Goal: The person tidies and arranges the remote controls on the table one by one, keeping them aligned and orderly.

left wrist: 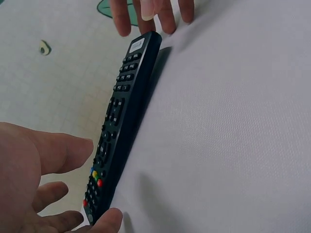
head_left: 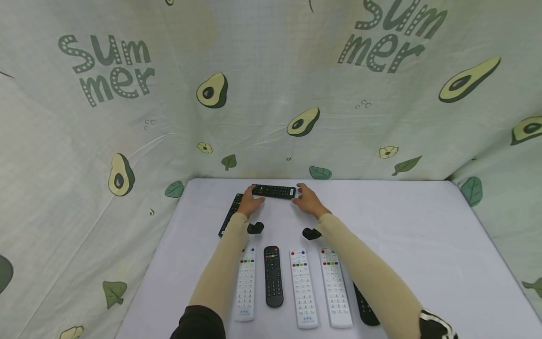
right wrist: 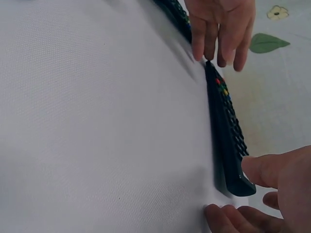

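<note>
Avocado-print cloth (head_left: 258, 155) backs a table (head_left: 389, 226) where a left hand (head_left: 251, 202) and right hand (head_left: 310, 201), loosely open, gripping nothing, flank a black remote (head_left: 274, 191) near the far edge, likely light, stiff and best held by its ends.

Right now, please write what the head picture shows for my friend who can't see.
A person's left hand and right hand bracket the ends of a black remote control near the far edge of a white table. A second black remote slants beside the left hand; nearer lie three white remotes and two black ones.
</note>
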### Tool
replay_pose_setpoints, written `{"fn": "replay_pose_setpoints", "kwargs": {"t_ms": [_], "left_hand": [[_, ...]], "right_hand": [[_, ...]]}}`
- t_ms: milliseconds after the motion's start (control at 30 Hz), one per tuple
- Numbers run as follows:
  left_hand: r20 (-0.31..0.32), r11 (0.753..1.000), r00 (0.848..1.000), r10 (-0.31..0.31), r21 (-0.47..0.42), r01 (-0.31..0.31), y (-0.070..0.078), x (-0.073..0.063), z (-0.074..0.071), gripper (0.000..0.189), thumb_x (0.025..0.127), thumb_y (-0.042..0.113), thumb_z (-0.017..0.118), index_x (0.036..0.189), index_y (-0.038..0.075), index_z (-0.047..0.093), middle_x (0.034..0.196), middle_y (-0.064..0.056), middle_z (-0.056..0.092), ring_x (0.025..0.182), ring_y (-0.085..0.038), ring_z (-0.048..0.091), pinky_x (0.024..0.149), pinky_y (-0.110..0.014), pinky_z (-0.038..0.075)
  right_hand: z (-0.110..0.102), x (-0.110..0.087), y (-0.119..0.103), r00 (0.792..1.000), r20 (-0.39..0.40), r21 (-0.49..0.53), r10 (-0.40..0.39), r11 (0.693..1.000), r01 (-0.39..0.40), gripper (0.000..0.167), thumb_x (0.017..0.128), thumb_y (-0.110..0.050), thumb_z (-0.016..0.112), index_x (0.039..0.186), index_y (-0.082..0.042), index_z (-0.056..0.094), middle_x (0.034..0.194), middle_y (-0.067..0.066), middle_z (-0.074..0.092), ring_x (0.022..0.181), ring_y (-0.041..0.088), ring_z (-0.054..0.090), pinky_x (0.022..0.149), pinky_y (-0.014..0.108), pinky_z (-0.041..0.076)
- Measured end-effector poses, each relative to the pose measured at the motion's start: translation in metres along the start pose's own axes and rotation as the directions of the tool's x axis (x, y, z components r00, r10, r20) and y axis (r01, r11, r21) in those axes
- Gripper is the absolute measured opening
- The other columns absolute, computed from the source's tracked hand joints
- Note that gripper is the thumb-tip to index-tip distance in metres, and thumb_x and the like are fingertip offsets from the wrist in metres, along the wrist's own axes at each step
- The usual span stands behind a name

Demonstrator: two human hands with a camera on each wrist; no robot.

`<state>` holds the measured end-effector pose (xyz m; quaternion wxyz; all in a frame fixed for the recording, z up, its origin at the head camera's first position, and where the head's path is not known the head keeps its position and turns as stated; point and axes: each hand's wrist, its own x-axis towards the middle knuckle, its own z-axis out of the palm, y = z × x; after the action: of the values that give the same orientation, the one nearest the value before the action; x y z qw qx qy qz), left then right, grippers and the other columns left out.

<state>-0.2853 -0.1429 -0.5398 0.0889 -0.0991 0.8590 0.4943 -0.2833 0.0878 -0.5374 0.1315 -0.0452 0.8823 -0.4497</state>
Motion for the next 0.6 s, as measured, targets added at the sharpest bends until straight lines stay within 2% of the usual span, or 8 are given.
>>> {"fn": "replay_pose_setpoints", "kwargs": {"t_ms": [333,600], "left_hand": [[0.005,1.0,1.0,-0.013,-0.001,0.013,-0.0014,0.0048,0.001,0.069,0.103,0.01,0.065,0.164,0.005,0.033,0.173,-0.02,0.024,0.16,-0.039,0.023,0.129,-0.054,0.024],[0.0,1.0,1.0,0.007,-0.006,-0.007,0.0006,0.003,-0.0006,0.062,0.102,0.01,0.065,0.159,0.004,0.04,0.169,-0.022,0.033,0.156,-0.041,0.03,0.127,-0.055,0.029]], "right_hand": [[0.0053,0.0045,-0.0023,1.0,0.003,-0.038,-0.017,0.999,0.017,0.066,0.104,-0.011,0.062,0.161,0.004,0.032,0.158,0.031,0.044,0.133,0.042,0.055,0.113,0.053,0.047],[0.006,0.0037,-0.0017,1.0,-0.014,-0.048,-0.02,0.999,0.019,0.065,0.104,-0.01,0.062,0.159,0.007,0.033,0.156,0.03,0.046,0.135,0.042,0.054,0.114,0.053,0.047]]}}
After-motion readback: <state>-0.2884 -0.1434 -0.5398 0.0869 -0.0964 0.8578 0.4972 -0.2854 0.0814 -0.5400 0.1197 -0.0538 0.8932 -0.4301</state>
